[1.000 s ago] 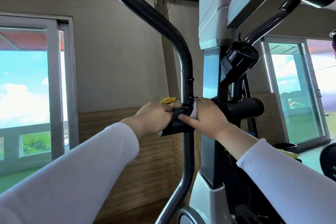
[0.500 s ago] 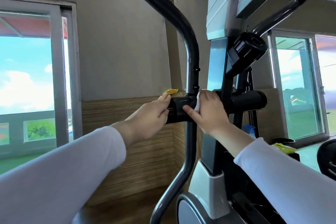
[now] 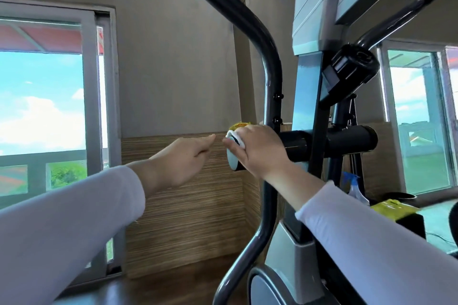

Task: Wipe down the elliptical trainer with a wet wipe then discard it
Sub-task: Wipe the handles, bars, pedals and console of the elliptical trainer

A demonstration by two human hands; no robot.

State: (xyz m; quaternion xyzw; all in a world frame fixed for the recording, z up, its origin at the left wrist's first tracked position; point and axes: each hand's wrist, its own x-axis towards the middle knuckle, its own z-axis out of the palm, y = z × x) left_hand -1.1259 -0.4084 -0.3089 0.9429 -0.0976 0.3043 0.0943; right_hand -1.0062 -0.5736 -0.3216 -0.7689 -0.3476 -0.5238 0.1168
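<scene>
The elliptical trainer fills the right half of the head view, with a grey centre column [image 3: 307, 96], a curved black handlebar [image 3: 267, 57] and a black horizontal pivot bar [image 3: 347, 141]. My right hand [image 3: 257, 151] wraps around the left end of that bar, its fingers curled over a white wet wipe [image 3: 235, 140] pressed against the bar's end cap. My left hand [image 3: 183, 158] hovers just left of the bar end, off the machine, fingers loosely curled with the forefinger extended, holding nothing.
A yellow packet [image 3: 239, 125] sits on the wooden ledge behind the bar end. At the lower right stand a spray bottle [image 3: 357, 186], a yellow wipes pack [image 3: 394, 207] and a dark bin [image 3: 399, 197]. Windows flank the wall on the left and right.
My right hand slid the wipe leftward along the bar to its end cap. My left hand let go of the bar end and drew back to the left.
</scene>
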